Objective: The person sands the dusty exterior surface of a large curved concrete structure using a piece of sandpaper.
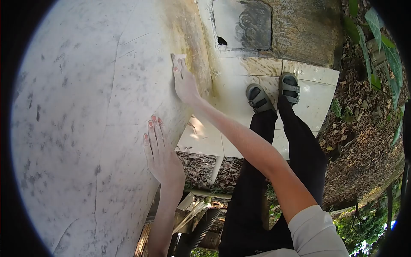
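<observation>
A large whitish surface [85,94] with grey spots and fine cracks fills the left side. My left hand [165,158] lies on it palm down, holding nothing, its fingers stretched out and pale with dust. Further up, my right hand [185,83] reaches across and presses a small, thin, flat piece [180,56] against the surface, near a yellow-brown stained edge [195,43]. My fingers partly cover the piece, and its exact kind cannot be made out.
Sandalled feet [260,99] stand on pale tiles [308,100]. A grey-smeared square panel [252,25] with a dark hole at its corner is at the top. Dry leaves [359,141] cover the ground right, beside green leaves [391,60]. Wooden sticks [190,216] lie below.
</observation>
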### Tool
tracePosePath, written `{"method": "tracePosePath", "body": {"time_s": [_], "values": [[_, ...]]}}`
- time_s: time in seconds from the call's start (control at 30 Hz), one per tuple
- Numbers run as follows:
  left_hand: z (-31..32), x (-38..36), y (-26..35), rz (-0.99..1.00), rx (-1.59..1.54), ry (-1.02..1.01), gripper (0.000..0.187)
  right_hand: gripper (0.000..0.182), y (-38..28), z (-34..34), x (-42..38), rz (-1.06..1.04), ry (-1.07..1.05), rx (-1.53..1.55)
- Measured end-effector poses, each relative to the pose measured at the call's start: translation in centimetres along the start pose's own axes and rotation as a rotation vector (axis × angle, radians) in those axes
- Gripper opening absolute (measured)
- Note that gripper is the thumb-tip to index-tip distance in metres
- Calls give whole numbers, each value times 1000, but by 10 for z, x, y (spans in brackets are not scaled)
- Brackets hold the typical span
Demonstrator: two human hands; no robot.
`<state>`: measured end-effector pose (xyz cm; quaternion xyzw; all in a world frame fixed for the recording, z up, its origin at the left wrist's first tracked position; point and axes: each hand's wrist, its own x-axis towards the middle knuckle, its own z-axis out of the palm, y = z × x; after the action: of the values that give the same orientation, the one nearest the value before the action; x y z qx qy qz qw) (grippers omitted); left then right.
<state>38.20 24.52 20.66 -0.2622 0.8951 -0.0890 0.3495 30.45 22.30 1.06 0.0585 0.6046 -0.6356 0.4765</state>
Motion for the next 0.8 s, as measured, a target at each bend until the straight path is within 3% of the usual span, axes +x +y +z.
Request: {"method": "tracePosePath", "body": {"time_s": [0.07,0.17,0.23,0.37,0.47,0.63,0.73,0.8], "values": [[-1,2,2,-15,128,-29,68,48,-13,-21,75,138,-85,-49],[1,1,1,0,59,-3,71,48,-13,-16,87,67,-19,-20],[3,1,-1,-8,65,-7,71,49,27,-5,41,-198,56,-70],[3,1,1,-22,15,1,71,47,91,-2,-126,-33,-174,-112],[-2,1,3,-17,112,-7,69,49,83,6,-122,-18,-126,-99],[-5,-18,-8,23,109,-46,68,50,-2,-5,11,-21,-68,-5],[-24,-43,-13,13,35,-87,67,49,-33,8,-36,-196,-93,-72],[-43,-60,-19,2,8,-102,65,48,-31,25,-111,-157,-140,2]]}}
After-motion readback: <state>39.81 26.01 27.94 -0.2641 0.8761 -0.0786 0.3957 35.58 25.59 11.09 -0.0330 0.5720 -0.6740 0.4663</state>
